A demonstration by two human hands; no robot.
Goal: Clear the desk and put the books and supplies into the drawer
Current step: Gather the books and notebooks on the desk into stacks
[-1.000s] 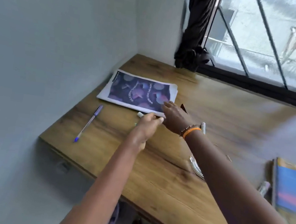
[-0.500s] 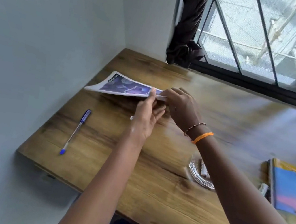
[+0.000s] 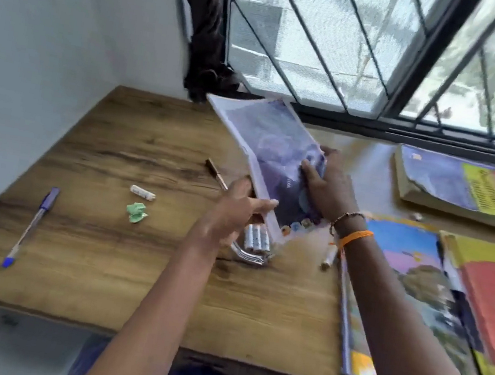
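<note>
Both hands hold a thin purple booklet point(image 3: 276, 159) tilted up off the desk point(image 3: 131, 266). The left hand point(image 3: 235, 214) pinches its near edge between thumb and fingers; the right hand point(image 3: 326, 186) grips the cover, thumb on top. Beneath it lies a small clear dish point(image 3: 248, 256) of white chalk sticks point(image 3: 256, 238). To the left lie a blue pen point(image 3: 30, 225), a green paper scrap point(image 3: 136, 212) and a white stub point(image 3: 142, 193). On the right are three books point(image 3: 403, 275); behind them is the barred window point(image 3: 389, 48).

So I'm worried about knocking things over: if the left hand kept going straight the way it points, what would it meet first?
The left hand points up and right, and it already grips the lower edge of the purple booklet. Beyond that lies the window frame, though depth is unclear.
</note>
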